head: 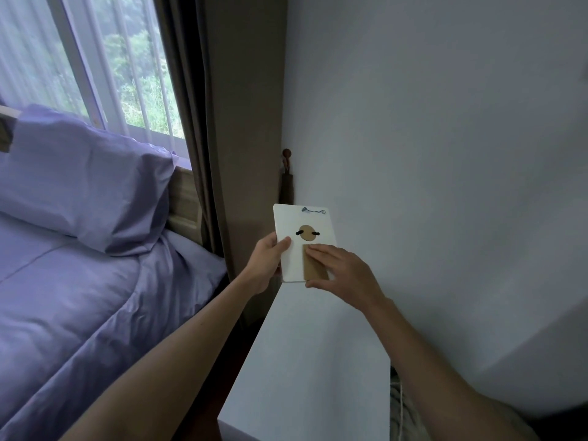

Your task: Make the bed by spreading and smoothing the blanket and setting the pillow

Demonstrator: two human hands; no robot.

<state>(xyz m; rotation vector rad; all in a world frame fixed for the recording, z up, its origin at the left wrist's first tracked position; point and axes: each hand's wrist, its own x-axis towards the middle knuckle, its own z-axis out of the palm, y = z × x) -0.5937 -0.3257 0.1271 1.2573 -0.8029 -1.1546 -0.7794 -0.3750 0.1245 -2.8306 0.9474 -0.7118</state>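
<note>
Gripping white card (291,262): left hand (265,265), right hand (345,272).

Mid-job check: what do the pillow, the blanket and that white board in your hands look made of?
Pillow: smooth lilac woven cloth, probably cotton, with a faint sheen and crisp creases. Blanket: same-looking cloth in soft rounded folds, so seemingly padded. Board: matte white, flat and stiff, likely card or thin wood. Its brown flap looks like plain cardboard.

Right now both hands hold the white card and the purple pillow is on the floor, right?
Not quite. The head view shows the pillow on the bed, leaning against the headboard. Both the left hand and right hand do hold the card.
</note>
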